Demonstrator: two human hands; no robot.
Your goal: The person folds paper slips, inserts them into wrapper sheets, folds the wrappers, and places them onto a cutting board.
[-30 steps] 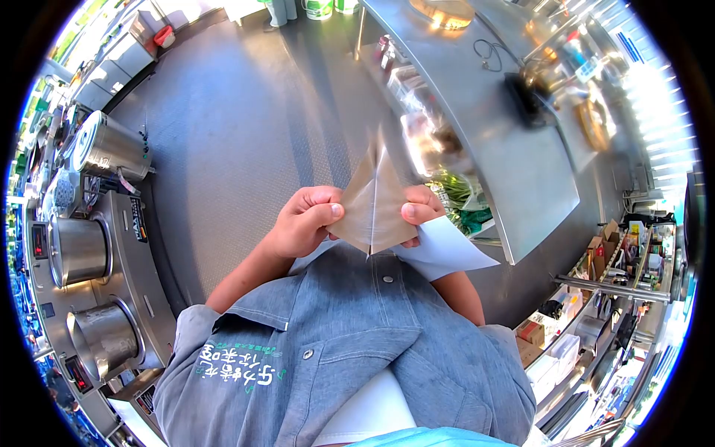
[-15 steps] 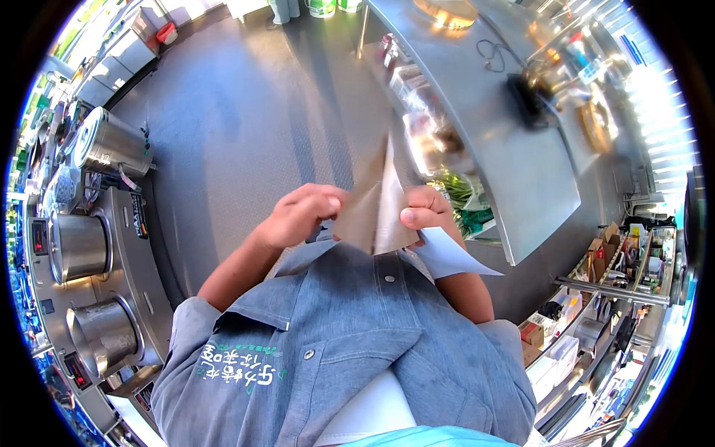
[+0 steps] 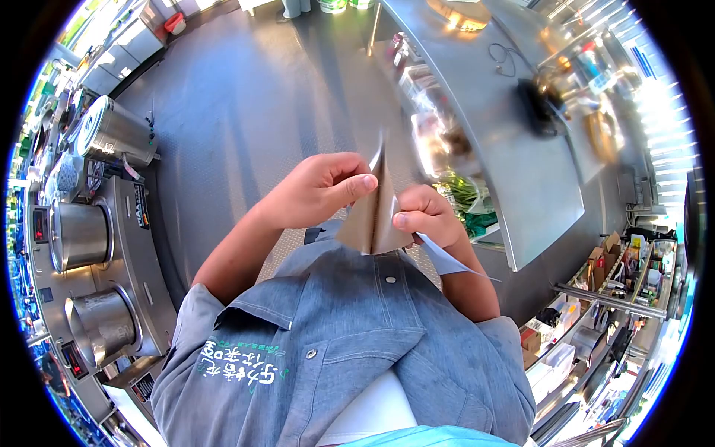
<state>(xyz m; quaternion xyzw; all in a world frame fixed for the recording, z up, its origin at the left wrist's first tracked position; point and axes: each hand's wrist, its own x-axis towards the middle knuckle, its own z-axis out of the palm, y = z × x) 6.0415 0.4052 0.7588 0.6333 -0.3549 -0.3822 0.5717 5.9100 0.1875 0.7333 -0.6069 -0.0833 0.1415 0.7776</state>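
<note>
In front of my chest I hold a folded, brownish sheet [image 3: 360, 223] with a shiny, silvery inner side. It stands up in a narrow V, its pointed top blurred. My left hand [image 3: 324, 190] is closed, thumb and bent fingers pinching the sheet's left upper edge. On the other side, my right hand [image 3: 428, 217] is closed with its thumb on the sheet's right edge. A white sheet [image 3: 445, 258] sticks out below my right hand, towards the forearm; whether it joins the brownish sheet I cannot tell.
Steel pots [image 3: 78, 237] sit in a cooking counter [image 3: 141, 276] on the left, near a tall lidded container [image 3: 115, 134]. A steel table [image 3: 514, 171] stands at the right, with bagged goods and green vegetables [image 3: 463, 192] under it. Stocked shelves [image 3: 607, 298] are at lower right.
My left hand has moved up and right along the sheet's edge. The brownish sheet looks narrower, and the white sheet shows less of its face. My right hand stays nearly in place.
</note>
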